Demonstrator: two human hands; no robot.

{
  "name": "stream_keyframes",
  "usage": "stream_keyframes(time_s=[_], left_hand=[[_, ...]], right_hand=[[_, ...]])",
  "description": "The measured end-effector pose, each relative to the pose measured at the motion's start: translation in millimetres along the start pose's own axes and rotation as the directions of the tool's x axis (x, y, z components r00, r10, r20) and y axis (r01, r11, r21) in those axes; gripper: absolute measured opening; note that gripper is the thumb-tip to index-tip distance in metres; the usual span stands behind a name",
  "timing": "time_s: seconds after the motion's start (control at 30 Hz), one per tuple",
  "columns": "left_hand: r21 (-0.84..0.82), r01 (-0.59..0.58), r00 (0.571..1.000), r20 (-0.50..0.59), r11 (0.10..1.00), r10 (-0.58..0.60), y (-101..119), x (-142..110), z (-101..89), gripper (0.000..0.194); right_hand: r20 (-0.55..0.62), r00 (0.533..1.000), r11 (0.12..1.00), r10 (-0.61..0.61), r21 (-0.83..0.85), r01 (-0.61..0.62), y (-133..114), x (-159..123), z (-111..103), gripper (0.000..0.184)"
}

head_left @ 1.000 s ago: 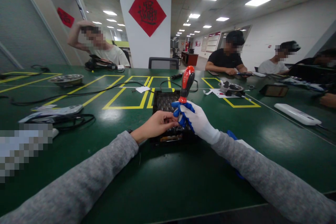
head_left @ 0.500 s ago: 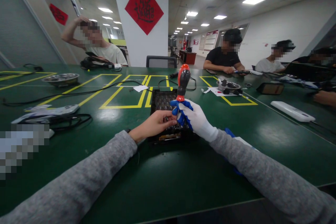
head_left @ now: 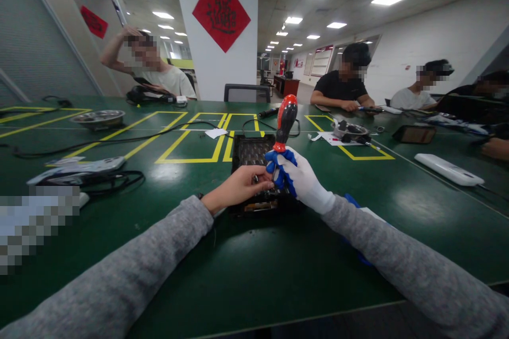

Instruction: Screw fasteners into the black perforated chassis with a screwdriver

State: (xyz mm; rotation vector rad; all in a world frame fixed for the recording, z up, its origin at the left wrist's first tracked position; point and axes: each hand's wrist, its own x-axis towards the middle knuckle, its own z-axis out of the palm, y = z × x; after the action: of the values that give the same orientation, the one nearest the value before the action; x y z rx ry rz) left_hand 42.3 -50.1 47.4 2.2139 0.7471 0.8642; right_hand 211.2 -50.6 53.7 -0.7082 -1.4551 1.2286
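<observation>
My right hand (head_left: 308, 177), in a white glove with blue fingers, grips a screwdriver (head_left: 285, 122) low down, below its red and black handle. The handle points up and leans to the right, while the tip is hidden. Bare, my left hand (head_left: 241, 185) has its thumb and fingers pinched together right beside the gloved fingers; what they hold, if anything, is hidden. Beneath both hands lies a black open case (head_left: 249, 151) with a bumpy, dark inside. A small orange-brown part (head_left: 260, 205) shows at the case's near side.
A blue and white glove (head_left: 360, 209) lies partly under my right forearm. Cables and a phone-like device (head_left: 77, 170) are to the left, a metal bowl (head_left: 99, 118) behind them. Farther right are another bowl (head_left: 350, 130) and a white power strip (head_left: 449, 169). Several people sit across the green table.
The screwdriver's handle leans more to the right. My right hand has turned slightly with it, while my left hand keeps its pinch. The whole view has shifted a little.
</observation>
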Motion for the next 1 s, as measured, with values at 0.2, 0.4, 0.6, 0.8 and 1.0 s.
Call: stream_keyframes(time_s=[0.2, 0.4, 0.6, 0.8, 1.0], left_hand=[[-0.015, 0.043, 0.999, -0.010, 0.999, -0.043, 0.1, -1.0, 0.7, 0.017], [0.093, -0.029, 0.999, -0.027, 0.995, 0.032, -0.4, -0.3, -0.2, 0.014], [0.085, -0.017, 0.999, -0.044, 0.996, 0.021, -3.4, -0.9, -0.8, 0.016], [0.077, -0.042, 0.999, 0.003, 0.996, 0.042, -4.9, -0.3, -1.8, 0.017], [0.005, 0.062, 0.998, -0.018, 0.998, -0.062, 0.2, -1.3, 0.1, 0.019]], right_hand=[[-0.004, 1.000, 1.000, 0.029, -0.006, -0.029, -2.5, -0.1, 0.8, 0.034], [0.029, 0.999, 1.000, 0.025, -0.004, -0.025, -4.2, -1.3, 0.8, 0.033], [0.020, 0.999, 0.999, 0.033, -0.015, -0.033, -4.5, -1.7, 2.3, 0.034], [0.029, 0.999, 1.000, 0.024, 0.006, -0.024, -4.2, -1.9, 1.7, 0.034], [0.017, 0.999, 0.999, 0.035, -0.002, -0.035, -5.4, -2.2, 1.2, 0.034]])
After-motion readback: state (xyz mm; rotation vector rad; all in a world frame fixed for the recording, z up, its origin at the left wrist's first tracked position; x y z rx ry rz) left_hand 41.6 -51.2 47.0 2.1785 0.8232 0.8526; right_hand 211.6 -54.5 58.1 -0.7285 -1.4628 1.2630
